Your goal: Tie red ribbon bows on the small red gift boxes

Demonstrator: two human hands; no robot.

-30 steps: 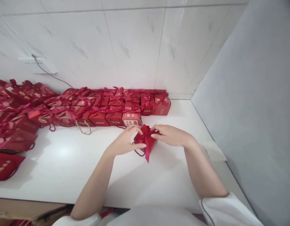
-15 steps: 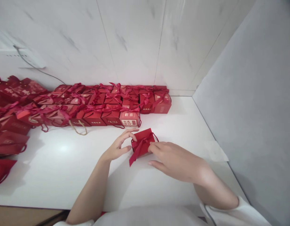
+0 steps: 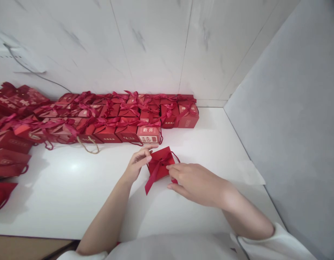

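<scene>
A small red gift box (image 3: pixel 163 156) with a dark red ribbon bow (image 3: pixel 159 165) across its top sits on the white table (image 3: pixel 96 195). One long ribbon tail hangs toward me over its front left, and a thin cord handle loops out at the right. At the box's left edge, my left hand (image 3: pixel 137 164) has its thumb and bent fingers closed against the corner. My right hand (image 3: pixel 194 180) lies at the right side, fingers curled over the bow's right end. A bit of ribbon shows between its thumb and fingers; the fingertips partly hide it.
Rows of red gift boxes (image 3: pixel 105 134) with ribbon bows stand along the back wall. More red boxes (image 3: pixel 9 162) are stacked at the left. A grey panel (image 3: pixel 291 119) rises on the right. A cable (image 3: pixel 34 72) runs down the marbled wall.
My left thumb has moved up to the box's left corner. The box has shifted slightly left, and my right fingers have curled in with a ribbon end now showing beneath them.
</scene>
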